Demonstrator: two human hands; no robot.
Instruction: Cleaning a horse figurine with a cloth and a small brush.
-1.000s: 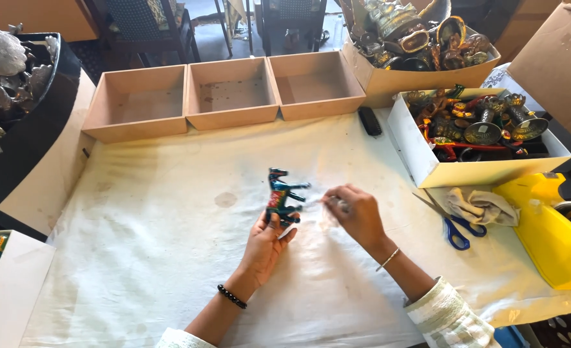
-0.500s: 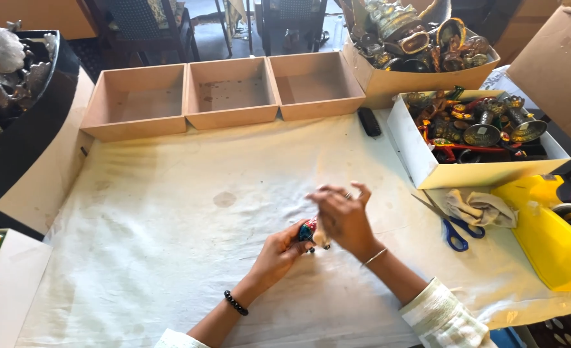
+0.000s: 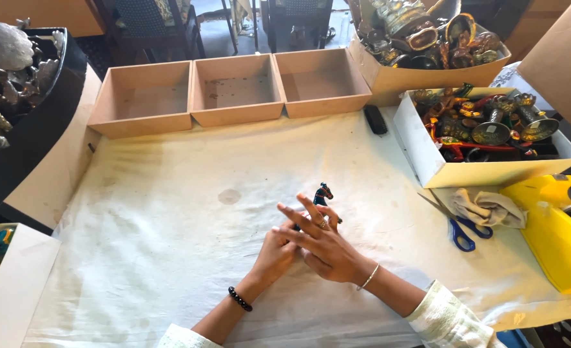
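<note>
A small painted horse figurine (image 3: 324, 193), dark with blue and red marks, stands over the white cloth-covered table (image 3: 169, 258) near its middle. Only the head and neck show. My left hand (image 3: 274, 253), with a black bead bracelet at the wrist, grips the figurine from below and is partly covered. My right hand (image 3: 327, 248), with a thin bangle, lies across the left hand and the figurine's body. Its fingers are spread and stretched out to the left, touching the figurine.
Three shallow wooden trays (image 3: 237, 90) line the far edge. At the right stand a cardboard box of metal ornaments (image 3: 421, 74) and a white box of painted pieces (image 3: 492, 171). Blue-handled scissors (image 3: 459, 231), a crumpled rag (image 3: 488, 207) and a yellow object (image 3: 553, 235) lie near them.
The figurine was held up in full view, then lowered toward me. My right hand has moved from beside it to lie over it, fingers now spread.
</note>
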